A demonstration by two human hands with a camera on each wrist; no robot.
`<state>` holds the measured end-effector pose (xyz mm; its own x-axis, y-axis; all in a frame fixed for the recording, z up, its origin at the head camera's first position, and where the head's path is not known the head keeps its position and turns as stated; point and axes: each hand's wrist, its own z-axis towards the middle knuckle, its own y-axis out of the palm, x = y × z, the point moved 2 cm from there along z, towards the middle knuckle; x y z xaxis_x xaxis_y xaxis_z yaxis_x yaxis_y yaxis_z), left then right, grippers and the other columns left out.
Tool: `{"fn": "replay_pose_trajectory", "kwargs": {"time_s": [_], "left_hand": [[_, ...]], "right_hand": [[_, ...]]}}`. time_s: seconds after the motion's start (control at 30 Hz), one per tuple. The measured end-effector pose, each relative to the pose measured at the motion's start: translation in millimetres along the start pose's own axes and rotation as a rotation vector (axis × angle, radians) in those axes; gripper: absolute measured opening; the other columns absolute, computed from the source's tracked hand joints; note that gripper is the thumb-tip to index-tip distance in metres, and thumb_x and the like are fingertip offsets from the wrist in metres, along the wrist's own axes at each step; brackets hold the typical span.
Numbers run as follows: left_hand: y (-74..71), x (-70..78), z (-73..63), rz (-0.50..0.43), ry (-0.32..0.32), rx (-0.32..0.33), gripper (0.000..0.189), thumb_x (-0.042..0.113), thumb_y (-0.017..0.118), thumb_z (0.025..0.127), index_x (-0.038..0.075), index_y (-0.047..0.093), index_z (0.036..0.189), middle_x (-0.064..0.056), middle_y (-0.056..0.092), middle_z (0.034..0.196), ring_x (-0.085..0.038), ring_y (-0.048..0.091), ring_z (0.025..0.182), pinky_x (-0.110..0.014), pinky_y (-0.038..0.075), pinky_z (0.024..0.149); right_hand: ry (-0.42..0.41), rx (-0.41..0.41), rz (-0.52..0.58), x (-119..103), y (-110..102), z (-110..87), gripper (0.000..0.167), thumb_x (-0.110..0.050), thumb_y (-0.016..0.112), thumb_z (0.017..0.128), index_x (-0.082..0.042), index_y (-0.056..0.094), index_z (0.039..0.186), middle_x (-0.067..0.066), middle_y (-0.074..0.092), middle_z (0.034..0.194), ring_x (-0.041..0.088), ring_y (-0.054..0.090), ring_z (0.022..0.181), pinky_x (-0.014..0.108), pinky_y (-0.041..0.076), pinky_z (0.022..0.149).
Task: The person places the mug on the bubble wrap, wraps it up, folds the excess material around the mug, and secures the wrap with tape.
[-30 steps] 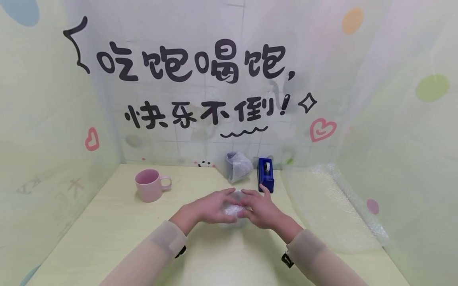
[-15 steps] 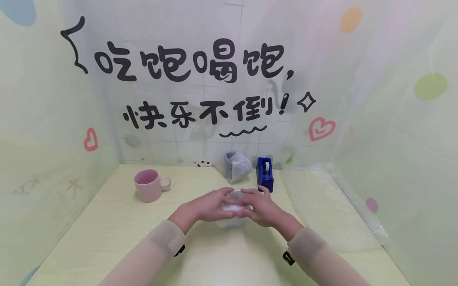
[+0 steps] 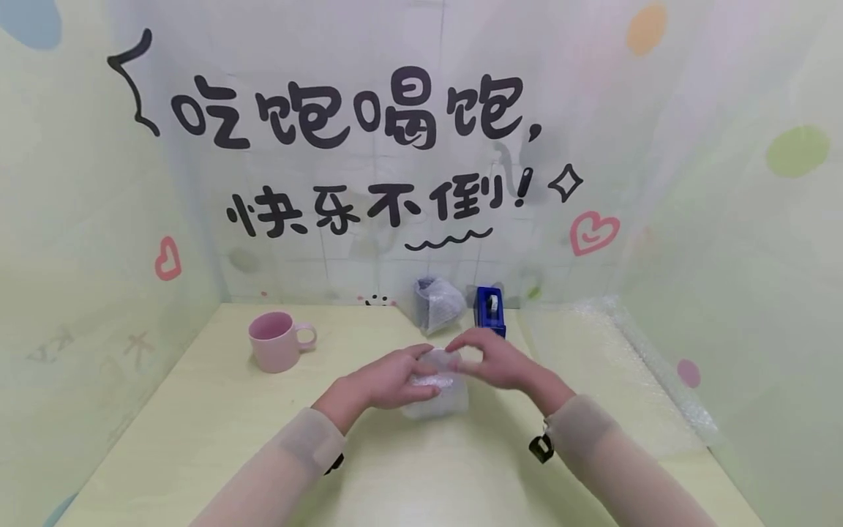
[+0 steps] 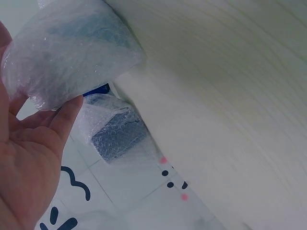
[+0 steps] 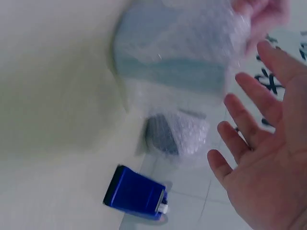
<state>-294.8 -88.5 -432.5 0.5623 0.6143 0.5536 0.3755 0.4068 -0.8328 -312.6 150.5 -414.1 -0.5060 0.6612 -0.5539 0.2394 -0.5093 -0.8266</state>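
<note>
A bubble-wrapped bundle stands on the table in front of me, and something blue-green shows faintly through its layers in the right wrist view. What is inside I cannot tell. My left hand holds the bundle near its top, its fingers and thumb round the plastic; the left wrist view shows the wrap against the fingers. To the right, my right hand is beside the top of the bundle. In the right wrist view the fingers of the right hand are spread, slightly bent and hold nothing.
A pink mug stands at the left. Against the back wall is another bubble-wrapped item, dark inside, and next to it a blue tape dispenser. A clear bubble wrap sheet covers the table's right side.
My right hand has come off the bundle, moving right and slightly up. The left hand has stayed on it. More of the bundle's right side now shows.
</note>
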Motion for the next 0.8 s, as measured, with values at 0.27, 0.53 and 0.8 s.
{"fn": "replay_pose_trajectory", "kwargs": {"time_s": [0.27, 0.53, 0.8], "left_hand": [[-0.1, 0.9, -2.8, -0.019, 0.006, 0.023, 0.050, 0.037, 0.069, 0.106, 0.001, 0.073, 0.141, -0.025, 0.041, 0.173, -0.045, 0.045, 0.158, -0.057, 0.038, 0.131], [1.8, -3.3, -2.8, -0.016, -0.001, 0.038, 0.051, 0.038, 0.069, 0.106, 0.003, 0.072, 0.143, -0.022, 0.041, 0.174, -0.043, 0.047, 0.157, -0.055, 0.040, 0.130], [3.6, -3.5, -3.3, -0.025, -0.003, 0.034, 0.052, 0.039, 0.069, 0.107, 0.003, 0.072, 0.143, -0.022, 0.041, 0.174, -0.043, 0.046, 0.157, -0.055, 0.040, 0.130]], "right_hand": [[0.397, 0.195, 0.015, 48, -48, 29.9, 0.037, -0.029, 0.057, 0.113, 0.001, 0.073, 0.126, 0.016, 0.077, 0.117, 0.030, 0.071, 0.105, 0.050, 0.060, 0.097], [0.520, 0.165, 0.034, 80, -52, 46.0, 0.049, -0.028, 0.054, 0.112, -0.016, 0.037, 0.068, -0.007, 0.029, 0.060, 0.012, 0.028, 0.058, 0.032, 0.034, 0.063], [0.587, 0.140, 0.049, 97, -32, 48.7, 0.055, -0.031, 0.054, 0.113, -0.018, 0.035, 0.063, -0.009, 0.027, 0.057, 0.009, 0.026, 0.053, 0.029, 0.032, 0.058]]}}
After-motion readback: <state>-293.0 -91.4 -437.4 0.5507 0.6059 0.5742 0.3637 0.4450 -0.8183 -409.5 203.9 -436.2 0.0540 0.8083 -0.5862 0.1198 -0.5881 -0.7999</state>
